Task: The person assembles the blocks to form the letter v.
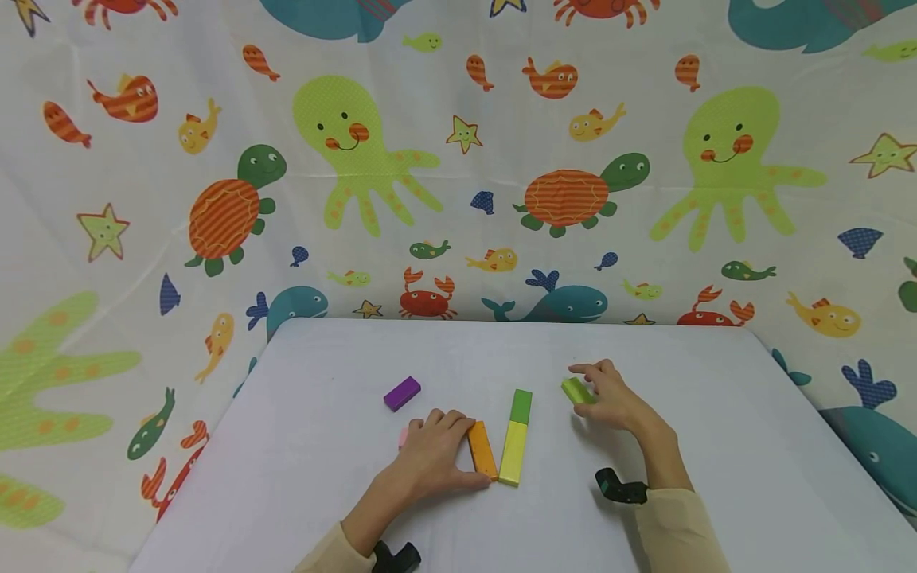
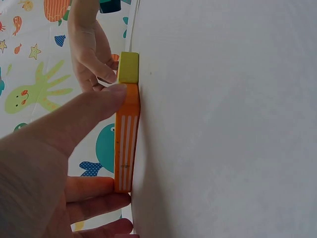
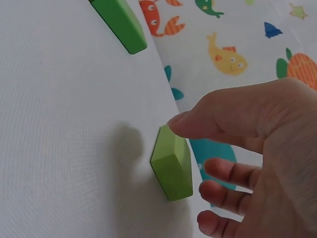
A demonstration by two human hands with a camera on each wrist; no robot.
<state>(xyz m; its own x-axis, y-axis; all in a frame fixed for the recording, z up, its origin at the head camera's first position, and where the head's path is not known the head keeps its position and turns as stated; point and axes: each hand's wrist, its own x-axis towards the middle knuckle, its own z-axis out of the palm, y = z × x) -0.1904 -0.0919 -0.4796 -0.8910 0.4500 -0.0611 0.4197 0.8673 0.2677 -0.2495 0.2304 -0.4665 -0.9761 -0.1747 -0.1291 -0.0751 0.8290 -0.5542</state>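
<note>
My left hand [image 1: 433, 455] holds an orange block [image 1: 482, 450] by its ends, thumb at the near end and fingers at the far one. The orange block's near end meets a long yellow block [image 1: 513, 454]; a green block [image 1: 521, 407] continues the yellow one at its far end. A pink block [image 1: 403, 437] is mostly hidden behind my left hand. At the right, my right hand [image 1: 610, 398] is at a light green block [image 3: 173, 166]. Its thumb tip overlaps the block's upper end in the right wrist view, and the index finger reaches out past the block.
A purple block [image 1: 402, 394] lies beyond my left hand. The white table [image 1: 329, 358] ends at a cloth [image 1: 458, 183] printed with sea animals behind it. Dark camera mounts [image 1: 619, 487] are strapped at both wrists.
</note>
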